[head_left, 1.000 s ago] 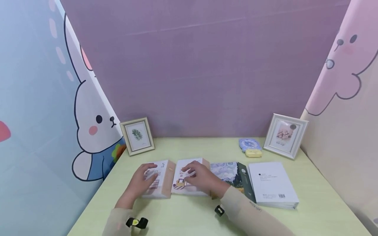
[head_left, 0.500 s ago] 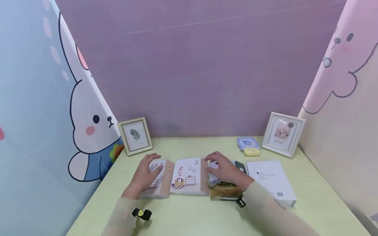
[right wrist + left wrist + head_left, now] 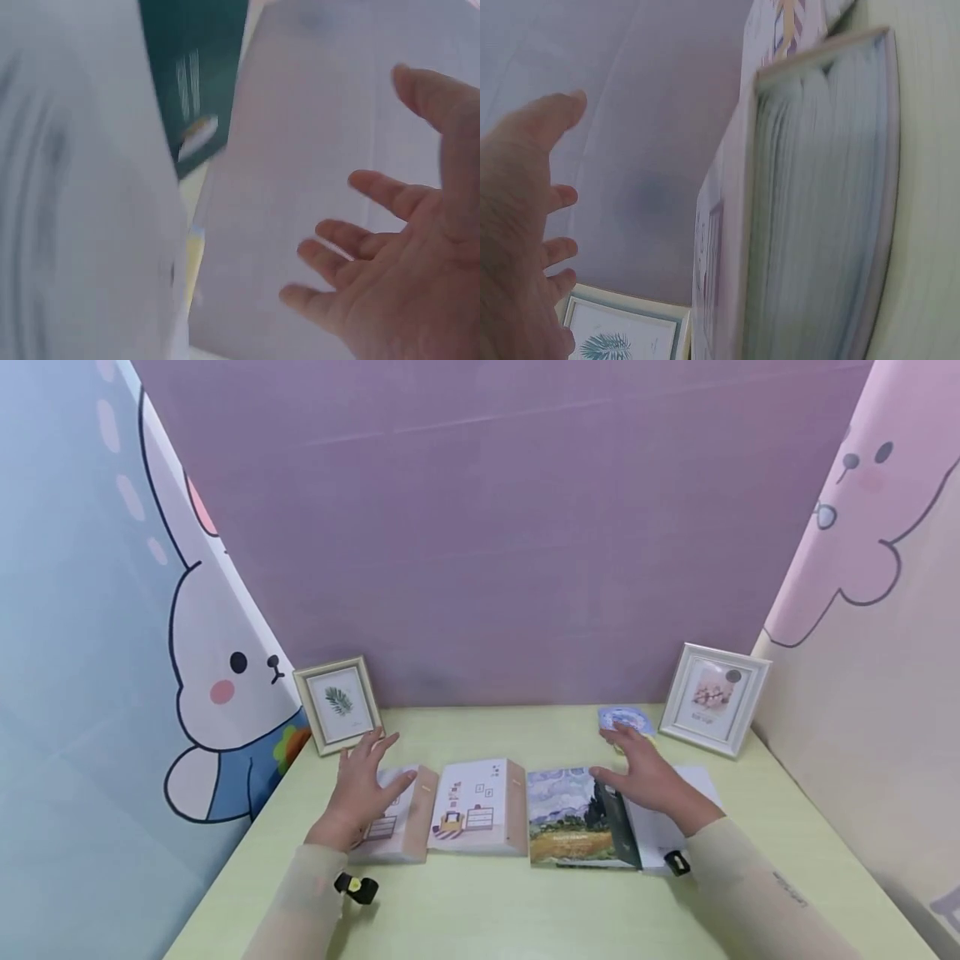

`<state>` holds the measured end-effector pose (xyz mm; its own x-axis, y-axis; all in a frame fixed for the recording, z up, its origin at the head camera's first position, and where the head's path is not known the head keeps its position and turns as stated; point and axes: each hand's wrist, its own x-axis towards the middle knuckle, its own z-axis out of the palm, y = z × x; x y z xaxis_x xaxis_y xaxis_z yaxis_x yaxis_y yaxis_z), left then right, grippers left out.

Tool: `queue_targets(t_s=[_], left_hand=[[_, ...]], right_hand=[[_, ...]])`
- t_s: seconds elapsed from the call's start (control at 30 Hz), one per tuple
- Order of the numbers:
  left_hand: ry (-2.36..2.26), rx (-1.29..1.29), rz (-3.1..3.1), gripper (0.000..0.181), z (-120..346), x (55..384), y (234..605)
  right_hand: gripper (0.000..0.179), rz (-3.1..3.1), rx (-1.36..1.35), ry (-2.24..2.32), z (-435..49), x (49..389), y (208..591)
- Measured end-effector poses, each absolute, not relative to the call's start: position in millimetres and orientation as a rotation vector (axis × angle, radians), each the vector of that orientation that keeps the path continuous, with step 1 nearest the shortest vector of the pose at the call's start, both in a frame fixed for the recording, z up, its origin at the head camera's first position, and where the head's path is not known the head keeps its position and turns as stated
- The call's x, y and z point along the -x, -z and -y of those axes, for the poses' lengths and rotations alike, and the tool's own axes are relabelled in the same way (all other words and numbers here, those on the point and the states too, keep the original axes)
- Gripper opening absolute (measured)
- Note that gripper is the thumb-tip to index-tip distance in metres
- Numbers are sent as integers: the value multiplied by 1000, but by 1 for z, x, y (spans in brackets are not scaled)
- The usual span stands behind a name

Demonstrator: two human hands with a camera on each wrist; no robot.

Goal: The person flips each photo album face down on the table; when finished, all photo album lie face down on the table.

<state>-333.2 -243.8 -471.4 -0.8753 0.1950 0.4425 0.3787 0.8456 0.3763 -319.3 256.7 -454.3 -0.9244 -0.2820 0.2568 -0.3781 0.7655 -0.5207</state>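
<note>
Four thick books would be several: a row of them lies across the table. My left hand (image 3: 362,795) is spread above the leftmost pink-spined book (image 3: 412,818), partly covering it; the left wrist view shows its page edges (image 3: 817,202) with the fingers apart from it. Beside it lies a second pink-spined book (image 3: 476,810) with a drawn room on its cover. Further right is a landscape-painting book (image 3: 570,827) with a dark green spine. Over the white book (image 3: 652,835) at the right end hovers my right hand (image 3: 648,777), fingers spread and holding nothing.
A frame with a leaf print (image 3: 341,703) stands at the back left, a white frame (image 3: 712,697) at the back right. Near the latter, a blue round object (image 3: 622,718) and a yellow one are partly behind the right hand. A purple backdrop (image 3: 480,543) closes the table's back.
My right hand has swept right, from the second pink-spined book across the painting book to above the white book. The left hand has spread its fingers and stayed over the leftmost book.
</note>
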Motion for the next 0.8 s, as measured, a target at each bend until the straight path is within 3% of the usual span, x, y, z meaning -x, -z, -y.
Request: queue_targets(t_s=[0.3, 0.8], left_hand=[[566, 411, 2704, 91, 250, 335, 467], [433, 352, 2834, 102, 257, 336, 461]], right_hand=[[98, 2866, -350, -694, -310, 316, 442], [108, 2959, -317, -494, -352, 308, 434]])
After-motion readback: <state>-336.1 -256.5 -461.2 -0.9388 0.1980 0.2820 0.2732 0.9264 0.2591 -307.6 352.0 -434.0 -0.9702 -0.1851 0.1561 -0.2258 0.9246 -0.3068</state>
